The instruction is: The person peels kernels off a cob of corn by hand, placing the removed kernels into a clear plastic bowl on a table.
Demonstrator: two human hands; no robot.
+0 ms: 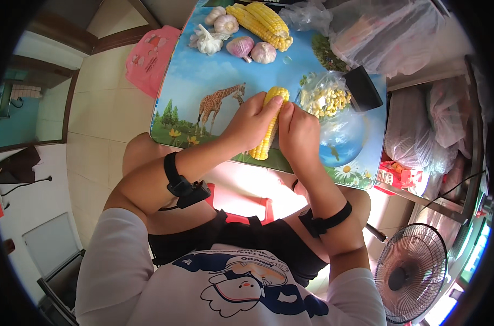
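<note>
An ear of yellow corn (266,142) is held tilted over the near edge of the table. My left hand (252,120) wraps round it from the left, the thumb lying along its upper part. On the corn's right side, my right hand (299,129) is closed, with its thumb and fingertips pressed at the kernels near the top. Whether a loose kernel sits between those fingertips is hidden. Just right of my right hand, a clear plastic bag (324,87) holds loose yellow kernels (334,102).
The table (187,87) has a printed giraffe scene. More corn ears (260,24) and several garlic bulbs (208,40) lie at its far side. A black box-like object (363,89) stands beside the kernel bag. Behind are plastic bags (388,35). A fan (410,274) stands low on the right.
</note>
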